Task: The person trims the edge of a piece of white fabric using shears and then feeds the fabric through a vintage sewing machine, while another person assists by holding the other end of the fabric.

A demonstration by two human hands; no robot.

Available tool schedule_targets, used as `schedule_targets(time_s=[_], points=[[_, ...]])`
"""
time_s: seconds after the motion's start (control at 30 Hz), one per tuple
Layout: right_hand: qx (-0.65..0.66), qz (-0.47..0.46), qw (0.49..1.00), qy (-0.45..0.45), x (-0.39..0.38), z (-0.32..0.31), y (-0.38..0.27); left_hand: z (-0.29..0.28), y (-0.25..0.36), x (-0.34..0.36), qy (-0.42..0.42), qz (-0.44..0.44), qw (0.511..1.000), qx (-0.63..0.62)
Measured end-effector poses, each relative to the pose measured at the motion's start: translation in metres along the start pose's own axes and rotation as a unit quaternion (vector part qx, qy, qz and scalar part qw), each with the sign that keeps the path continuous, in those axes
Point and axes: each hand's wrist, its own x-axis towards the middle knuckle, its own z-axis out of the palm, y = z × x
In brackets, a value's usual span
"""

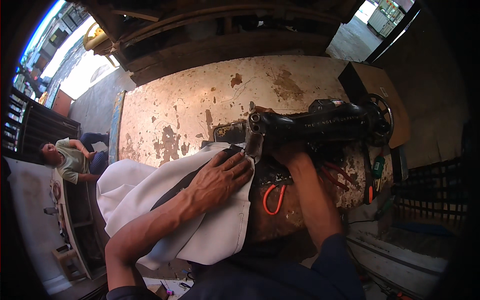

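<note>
Lying under the machine's needle end, front L of worktop: white sheet matl. (215,240), w/ black strip (192,175) along part of it; loose folds hang L and toward operator. L hand (225,175) palm-down on matl., fingers extended, close together, tips just beside needle end. R hand (290,152) apart from L, reaching beneath arm of black sewing machine (320,127); fingers hidden, grip cannot be determined. Orange-handled tool (274,200) near R forearm, in front of machine. Handwheel (390,117) at machine's R end; cardboard box (382,90) just beyond. Worktop (165,100): pale surf., brown patches, worn. Green item (378,166) near R edge, type unclear. Another person (72,160), pale shirt, past worktop's L end.
</note>
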Motion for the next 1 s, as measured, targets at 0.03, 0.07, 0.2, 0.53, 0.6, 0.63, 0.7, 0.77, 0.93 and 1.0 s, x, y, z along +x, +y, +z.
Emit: schedule_targets(time_s=[0.03,0.07,0.2,0.53,0.6,0.63,0.7,0.77,0.93,1.0], points=[[0.042,0.001,0.999,-0.02,0.008,0.003,-0.001,0.0,-0.001,-0.001,0.004,0.001,1.0,0.002],[0.188,0.118,0.974,-0.039,0.007,0.01,0.006,-0.002,0.0,-0.002,0.005,0.005,1.0,0.013],[-0.154,-0.047,0.985,-0.066,0.01,0.002,0.003,-0.003,0.0,-0.006,0.008,0.01,1.0,0.02],[-0.068,0.253,0.954,-0.148,-0.064,-0.013,-0.07,0.0,-0.001,-0.01,-0.024,0.033,0.998,-0.047],[-0.13,0.124,0.972,-0.151,-0.079,-0.015,-0.093,-0.001,-0.005,-0.009,0.029,0.046,0.995,-0.082],[-0.139,0.103,0.975,-0.142,-0.082,-0.011,-0.097,0.001,-0.007,-0.01,0.052,0.047,0.993,-0.099],[-0.17,0.065,0.976,-0.121,-0.085,-0.009,-0.105,-0.016,-0.009,-0.008,0.055,-0.004,0.972,-0.229],[-0.182,0.025,0.979,-0.092,-0.086,-0.005,-0.106,-0.026,-0.009,-0.008,0.123,-0.06,0.922,-0.362],[-0.137,-0.018,0.987,-0.082,-0.098,0.013,-0.089,-0.023,-0.033,0.001,0.146,-0.193,0.946,-0.217],[-0.127,-0.012,0.988,-0.082,-0.098,0.012,-0.088,-0.023,-0.027,0.008,0.099,-0.235,0.944,-0.209]])
